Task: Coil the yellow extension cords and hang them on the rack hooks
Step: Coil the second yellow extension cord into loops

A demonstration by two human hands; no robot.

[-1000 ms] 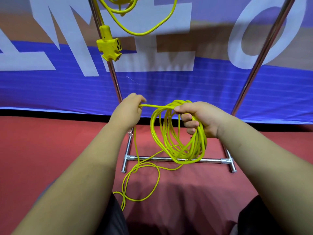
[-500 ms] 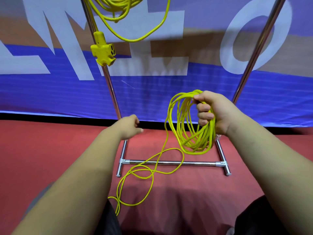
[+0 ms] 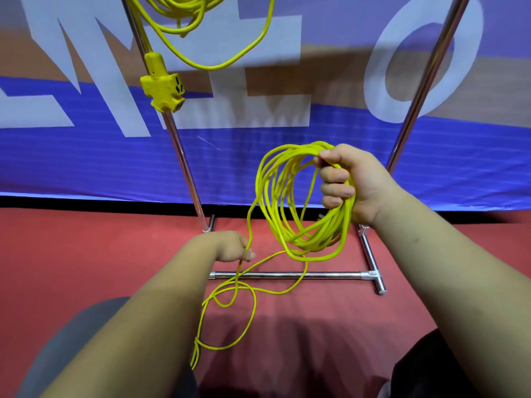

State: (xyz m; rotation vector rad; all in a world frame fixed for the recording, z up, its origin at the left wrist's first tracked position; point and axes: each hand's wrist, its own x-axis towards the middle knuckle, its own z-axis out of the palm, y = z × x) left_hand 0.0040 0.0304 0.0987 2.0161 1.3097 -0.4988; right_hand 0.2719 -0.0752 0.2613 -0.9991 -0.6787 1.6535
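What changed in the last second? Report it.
The left hand let go of the strand at the top of the coil, dropped, and now grips the loose cord lower down. The right hand shifted right, holding the coil throughout. The hung cord and rack stayed put.

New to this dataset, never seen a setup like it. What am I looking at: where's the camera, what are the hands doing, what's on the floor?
There is no machine here. A person works bare-handed, and the single picture comes from a camera on their head, looking forward and down. The right hand grips a coil of yellow cord. The left hand, lower down, holds the loose strand leading off that coil. The rest lies in loops on the red floor. Behind stands a metal rack. A second yellow cord hangs near its left pole, with a socket block dangling. A blue banner forms the backdrop.
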